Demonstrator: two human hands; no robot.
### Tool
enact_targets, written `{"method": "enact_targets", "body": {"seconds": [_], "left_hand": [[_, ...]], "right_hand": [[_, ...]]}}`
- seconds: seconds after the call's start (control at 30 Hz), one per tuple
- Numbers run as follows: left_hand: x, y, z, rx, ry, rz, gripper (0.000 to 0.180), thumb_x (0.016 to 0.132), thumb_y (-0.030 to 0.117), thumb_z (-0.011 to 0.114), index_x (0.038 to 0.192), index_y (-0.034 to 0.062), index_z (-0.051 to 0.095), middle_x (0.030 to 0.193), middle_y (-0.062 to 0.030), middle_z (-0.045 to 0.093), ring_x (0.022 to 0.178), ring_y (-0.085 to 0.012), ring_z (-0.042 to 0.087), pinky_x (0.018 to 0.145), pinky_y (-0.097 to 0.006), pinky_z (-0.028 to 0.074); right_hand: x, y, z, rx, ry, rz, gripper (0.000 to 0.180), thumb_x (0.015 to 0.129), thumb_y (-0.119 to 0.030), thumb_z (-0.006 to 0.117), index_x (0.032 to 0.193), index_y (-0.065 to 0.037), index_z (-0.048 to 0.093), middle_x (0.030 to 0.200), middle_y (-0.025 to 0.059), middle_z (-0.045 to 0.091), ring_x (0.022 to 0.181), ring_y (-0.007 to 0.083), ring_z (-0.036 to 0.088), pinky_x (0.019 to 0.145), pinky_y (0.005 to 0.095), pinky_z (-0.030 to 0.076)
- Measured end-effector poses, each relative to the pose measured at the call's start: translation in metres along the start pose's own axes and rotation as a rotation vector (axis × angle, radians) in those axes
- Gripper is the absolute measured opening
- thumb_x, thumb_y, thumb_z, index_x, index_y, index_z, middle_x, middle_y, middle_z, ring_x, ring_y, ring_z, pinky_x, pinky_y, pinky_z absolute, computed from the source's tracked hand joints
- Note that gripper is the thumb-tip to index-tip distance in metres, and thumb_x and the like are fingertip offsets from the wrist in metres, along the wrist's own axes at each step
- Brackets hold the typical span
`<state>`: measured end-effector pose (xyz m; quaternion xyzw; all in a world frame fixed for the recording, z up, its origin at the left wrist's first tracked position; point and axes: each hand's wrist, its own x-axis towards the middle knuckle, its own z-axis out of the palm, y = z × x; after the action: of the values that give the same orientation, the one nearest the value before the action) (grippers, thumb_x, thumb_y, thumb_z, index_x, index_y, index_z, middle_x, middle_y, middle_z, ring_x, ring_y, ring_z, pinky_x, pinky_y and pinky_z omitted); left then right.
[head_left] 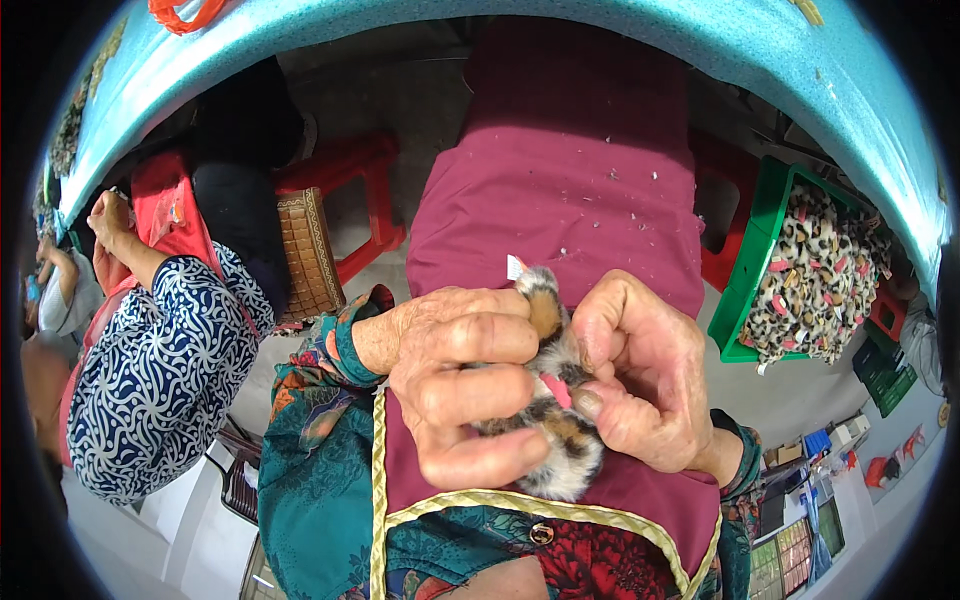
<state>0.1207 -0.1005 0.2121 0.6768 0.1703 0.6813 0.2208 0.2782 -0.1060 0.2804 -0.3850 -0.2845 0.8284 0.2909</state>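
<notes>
A small furry plush piece (568, 472), spotted black, tan and cream, is held close to my body over the maroon apron (560, 180). My left hand (465, 385) has its fingers curled around the plush from the left side. On the other side, my right hand (645, 380) pinches the fur with thumb and bent forefinger, beside a small pink patch (556, 389) on the plush. Whether the right fingertips hold anything thin, such as a needle, cannot be made out. A white tag (516, 267) sticks out at the plush's top end.
To the right stands a green crate (733, 290) full of similar spotted plush pieces (815, 270). A blue table (760, 50) curves across the top. At the left, a co-worker in a blue-and-white patterned top (165, 370) sits near a red stool (375, 200) and a brown woven seat (303, 250).
</notes>
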Motion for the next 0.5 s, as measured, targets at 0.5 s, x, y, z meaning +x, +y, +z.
{"method": "enact_targets", "body": {"seconds": [0.5], "left_hand": [[0.014,-0.007,-0.019,0.127,-0.454,-0.368,0.037,0.052,0.013,0.069,0.086,-0.0018,0.062,0.075,-0.0098,0.060,0.064,-0.0217,0.054,0.055,-0.029,0.046]], "right_hand": [[0.007,0.014,-0.019,-0.214,0.116,-0.123,0.019,0.079,0.003,0.041,0.096,-0.002,0.046,0.070,-0.0044,0.039,0.059,0.0012,0.032,0.053,0.0183,0.027]]}}
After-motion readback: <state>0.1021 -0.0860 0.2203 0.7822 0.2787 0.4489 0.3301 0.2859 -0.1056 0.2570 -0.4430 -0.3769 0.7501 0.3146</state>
